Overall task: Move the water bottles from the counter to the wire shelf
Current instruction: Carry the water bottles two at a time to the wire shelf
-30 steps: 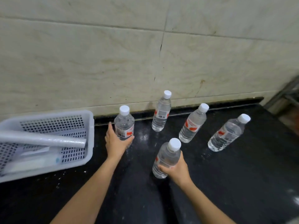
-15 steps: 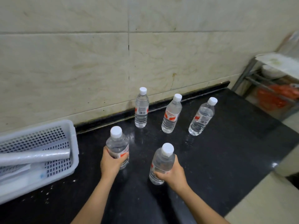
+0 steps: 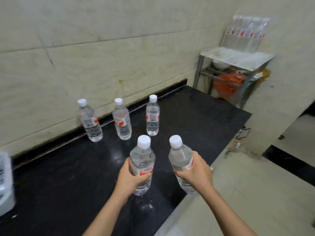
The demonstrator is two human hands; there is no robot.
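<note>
At far left, a sliver of white basket [image 3: 5, 181] sat on the black counter [image 3: 56, 181], cut off by the frame edge. Further right, near the tiled wall [image 3: 102, 62], stood three water bottles with white caps: the first bottle [image 3: 90, 123] just beside the counter's back lip, the second bottle [image 3: 122, 122] a little forward of it, the third bottle [image 3: 152, 116] upright and apart from both. Nearer the camera, lifted clear of the counter, was the left-held bottle [image 3: 142, 165], clasped round its label by the left hand [image 3: 131, 179], fingers curled shut about it from the left and below. Just beside it, over the counter's edge, was the right-held bottle [image 3: 182, 162], tilted slightly, gripped at mid-body by the right hand [image 3: 196, 172], fingers wrapped closed around the far side. Below and right lay pale floor tiles [image 3: 238, 193]. At upper right, in the corner beyond the counter's end, stood the metal shelf [image 3: 235, 59], carrying a blurred row of shelved bottles [image 3: 247, 34] on its top tier, a white bowl [image 3: 220, 64] and something orange-red [image 3: 228, 82] beneath; too blurred for more.
</note>
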